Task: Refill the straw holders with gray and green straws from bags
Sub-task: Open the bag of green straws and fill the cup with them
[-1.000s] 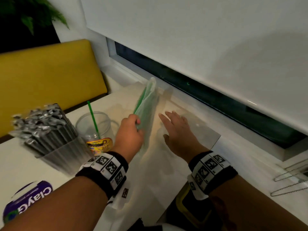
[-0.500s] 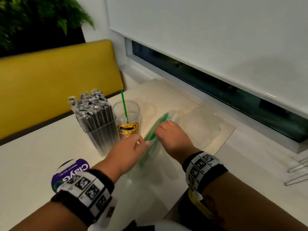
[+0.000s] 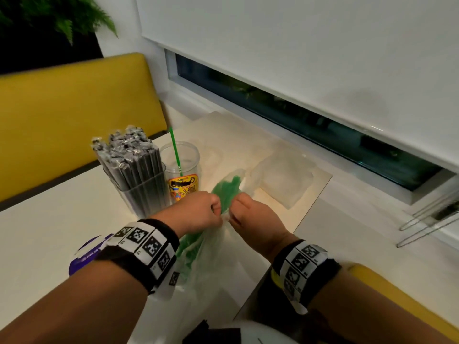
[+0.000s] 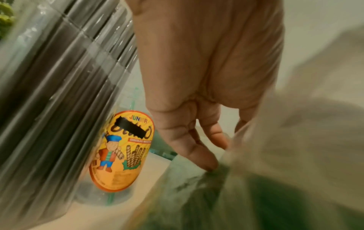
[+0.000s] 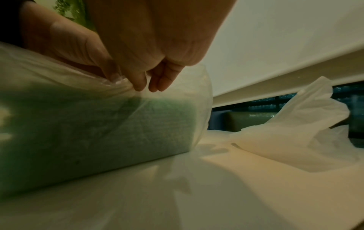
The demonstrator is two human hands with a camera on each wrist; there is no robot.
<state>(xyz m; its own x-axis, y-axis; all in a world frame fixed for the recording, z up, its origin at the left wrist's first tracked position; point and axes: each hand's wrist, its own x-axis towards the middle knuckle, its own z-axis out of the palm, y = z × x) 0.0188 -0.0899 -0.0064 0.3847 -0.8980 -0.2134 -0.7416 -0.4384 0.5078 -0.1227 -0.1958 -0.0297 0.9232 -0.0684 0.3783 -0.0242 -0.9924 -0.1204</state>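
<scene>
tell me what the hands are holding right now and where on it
Both the left hand and right hand pinch the plastic film on the upper side of the bag of green straws.

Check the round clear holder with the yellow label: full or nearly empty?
Nearly empty. The labelled holder holds one green straw leaning on its rim; the gray-straw holder beside it is packed.

The bag of green straws point(image 4: 256, 194) is motion-blurred in the left wrist view, its near end cut off.
</scene>
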